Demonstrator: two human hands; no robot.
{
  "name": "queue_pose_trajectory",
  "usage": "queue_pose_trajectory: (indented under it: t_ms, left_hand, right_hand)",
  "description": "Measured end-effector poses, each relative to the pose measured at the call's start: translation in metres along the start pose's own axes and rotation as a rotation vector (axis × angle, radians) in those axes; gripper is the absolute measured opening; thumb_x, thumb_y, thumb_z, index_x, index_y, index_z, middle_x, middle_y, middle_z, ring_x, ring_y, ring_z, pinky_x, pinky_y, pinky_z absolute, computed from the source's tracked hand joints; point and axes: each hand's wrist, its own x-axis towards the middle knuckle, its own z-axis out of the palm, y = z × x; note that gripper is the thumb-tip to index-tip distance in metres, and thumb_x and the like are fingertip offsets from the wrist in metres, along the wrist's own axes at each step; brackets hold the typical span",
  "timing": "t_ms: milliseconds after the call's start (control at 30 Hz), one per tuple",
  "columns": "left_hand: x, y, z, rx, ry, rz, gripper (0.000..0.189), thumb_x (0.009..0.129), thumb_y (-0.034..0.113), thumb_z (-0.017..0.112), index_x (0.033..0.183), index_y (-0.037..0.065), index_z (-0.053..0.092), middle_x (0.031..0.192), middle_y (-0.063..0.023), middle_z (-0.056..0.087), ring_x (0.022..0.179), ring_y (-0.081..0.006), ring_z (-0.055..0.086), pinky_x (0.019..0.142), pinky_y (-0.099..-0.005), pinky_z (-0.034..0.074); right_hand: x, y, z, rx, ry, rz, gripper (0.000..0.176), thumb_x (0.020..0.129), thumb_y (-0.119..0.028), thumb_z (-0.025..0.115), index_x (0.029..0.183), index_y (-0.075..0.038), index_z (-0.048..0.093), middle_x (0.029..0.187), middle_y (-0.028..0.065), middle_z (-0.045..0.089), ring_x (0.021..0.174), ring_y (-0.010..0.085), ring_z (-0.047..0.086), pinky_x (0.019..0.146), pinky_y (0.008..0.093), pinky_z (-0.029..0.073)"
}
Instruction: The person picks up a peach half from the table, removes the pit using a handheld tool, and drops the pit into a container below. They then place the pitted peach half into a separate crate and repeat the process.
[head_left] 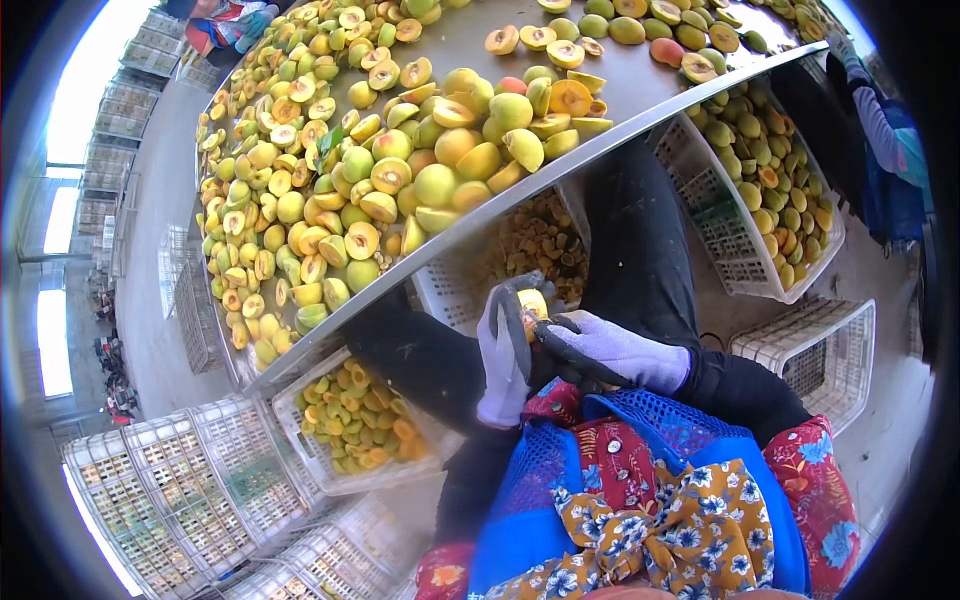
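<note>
Both of my hands wear pale lavender gloves with dark palms and fingers, and they meet above my lap. My left hand [505, 345] is closed around a cut apricot [531, 303], its pale orange flesh facing up between thumb and fingers. Close against the fruit, my right hand [612, 352] is closed with its fingers pointing at the cut side. Whatever it grips is hidden by the dark glove. Beneath my hands, between my knees, a white crate [440, 290] holds brown pits and scraps [540, 245].
A metal-edged table [460, 50] in front bears whole and halved apricots [330, 190]. Fruit-filled crates stand at left [290, 410] and right [715, 205]. More crates [180, 470] and an upturned one [815, 350] lie nearby. Other people [225, 22] work at the table's far left and right.
</note>
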Motion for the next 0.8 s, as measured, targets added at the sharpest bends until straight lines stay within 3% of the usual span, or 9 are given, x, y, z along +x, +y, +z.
queue_pose_trajectory:
  t_ms: [33,167,267,300,433,567,667,700,800]
  left_hand:
    - [0.003,0.003,0.001,0.06,0.042,-0.094,0.038,0.104,0.033,0.046,0.106,-0.001,0.06,0.095,-0.0122,0.065,0.087,-0.0181,0.065,0.078,-0.0315,0.054]
    - [0.0,-0.006,0.006,0.17,0.129,0.075,0.04,0.104,0.034,0.045,0.102,-0.003,0.06,0.09,-0.0112,0.066,0.076,-0.0191,0.066,0.072,-0.0324,0.055]
    - [-0.002,-0.001,0.015,-0.115,0.05,0.123,0.041,0.104,0.035,0.044,0.101,-0.003,0.06,0.09,-0.0117,0.066,0.076,-0.0197,0.066,0.071,-0.0324,0.055]
    - [0.002,-0.001,0.012,-0.156,0.006,0.052,0.041,0.103,0.036,0.045,0.1,-0.002,0.061,0.089,-0.0123,0.067,0.077,-0.0201,0.066,0.072,-0.0323,0.055]
    - [0.011,0.004,0.011,-0.018,-0.127,0.163,0.046,0.101,0.043,0.048,0.096,-0.001,0.061,0.087,-0.0123,0.068,0.078,-0.0196,0.066,0.075,-0.0333,0.054]
    - [0.013,0.009,0.01,-0.097,-0.116,0.129,0.043,0.102,0.039,0.044,0.098,0.0,0.06,0.089,-0.0152,0.067,0.08,-0.0249,0.067,0.076,-0.0378,0.056]
    - [0.017,-0.003,0.015,-0.437,0.11,-0.095,0.043,0.102,0.041,0.045,0.098,0.001,0.061,0.088,-0.0149,0.067,0.078,-0.0265,0.066,0.073,-0.0395,0.057]
    - [0.019,-0.002,0.015,-0.46,0.165,-0.088,0.043,0.102,0.042,0.045,0.099,0.002,0.06,0.087,-0.0145,0.066,0.077,-0.0266,0.066,0.072,-0.0398,0.057]
    - [0.024,0.001,0.009,-0.521,0.331,-0.124,0.043,0.102,0.043,0.045,0.1,0.003,0.06,0.088,-0.0135,0.066,0.077,-0.0264,0.066,0.071,-0.0398,0.057]
  right_hand:
    - [0.002,0.004,0.0,-0.02,0.035,0.023,0.045,0.101,-0.049,0.046,0.091,-0.007,0.059,0.067,-0.0014,0.055,0.054,0.006,0.05,0.049,0.0221,0.04]
    - [-0.002,0.003,-0.011,0.341,-0.259,-0.034,0.042,0.102,-0.045,0.047,0.09,-0.007,0.058,0.064,-0.0009,0.052,0.047,0.0052,0.048,0.043,0.0203,0.039]
    - [-0.007,-0.008,-0.007,0.653,-0.272,0.115,0.041,0.102,-0.043,0.048,0.09,-0.004,0.057,0.062,-0.0003,0.051,0.043,0.006,0.046,0.038,0.0185,0.037]
    - [-0.006,-0.009,-0.008,0.741,-0.248,0.146,0.041,0.101,-0.042,0.049,0.092,-0.003,0.056,0.058,0.0003,0.05,0.039,0.0065,0.044,0.038,0.017,0.036]
    - [0.005,0.004,-0.024,1.123,-0.659,0.27,0.04,0.101,-0.038,0.048,0.097,0.001,0.054,0.054,0.0004,0.046,0.04,0.0057,0.043,0.035,0.0173,0.035]
    - [0.005,0.0,-0.024,1.176,-0.671,0.318,0.037,0.1,-0.037,0.051,0.095,-0.001,0.054,0.056,-0.0009,0.046,0.04,0.006,0.043,0.038,0.0179,0.034]
    - [0.002,-0.017,-0.005,0.683,-0.257,0.112,0.035,0.1,-0.039,0.053,0.093,-0.005,0.056,0.058,-0.0013,0.047,0.043,0.0069,0.044,0.04,0.0203,0.035]
    - [0.001,-0.021,0.002,0.537,-0.153,0.077,0.039,0.099,-0.047,0.051,0.092,-0.009,0.057,0.058,-0.0024,0.046,0.044,0.0074,0.045,0.041,0.0212,0.033]
    - [0.006,-0.019,0.009,0.385,-0.087,-0.024,0.025,0.096,-0.03,0.06,0.092,-0.006,0.054,0.065,0.0039,0.051,0.051,0.0162,0.05,0.046,0.0279,0.038]
